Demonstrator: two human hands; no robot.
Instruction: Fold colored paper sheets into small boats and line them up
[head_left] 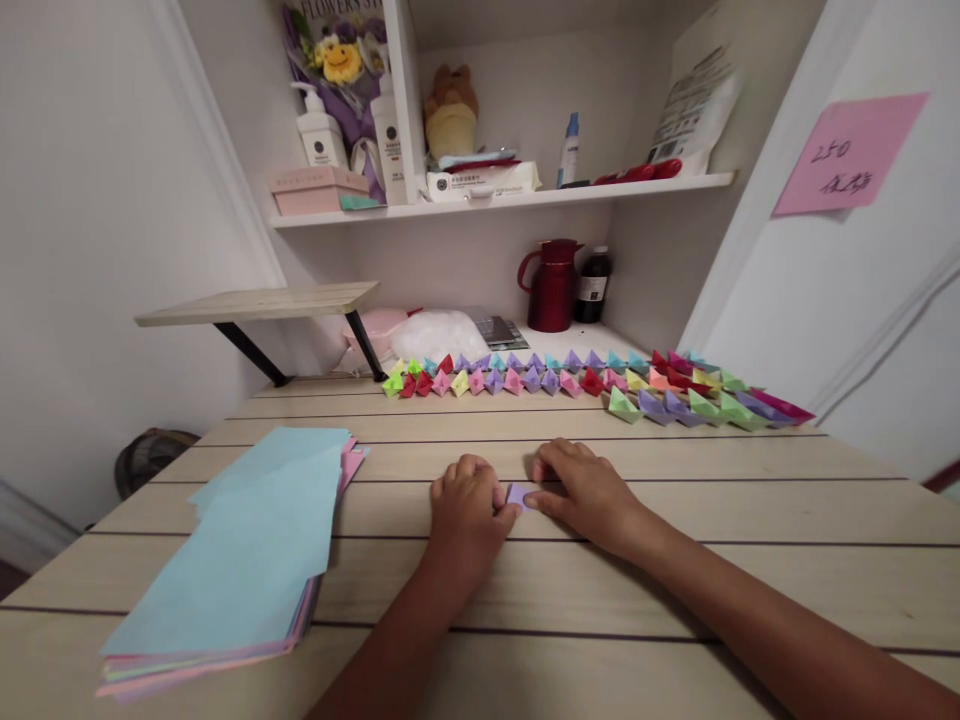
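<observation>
A small folded piece of purple paper [517, 496] lies on the wooden table between my two hands. My left hand [471, 505] has its fingers curled, with the thumb at the paper's left edge. From the right, the thumb of my right hand [581, 492] presses on the paper, its other fingers bent above the table. Behind the hands, folded paper boats [532, 378] in many colours stand in rows along the table's back edge. Larger boats [705, 404] stand at the back right.
A stack of coloured paper sheets [247, 540], light blue on top, lies on the left of the table [600, 620]. A small raised wooden shelf [262, 303] stands at the back left. Behind are a red jug [553, 290], a dark bottle [593, 287] and a white bag [439, 337].
</observation>
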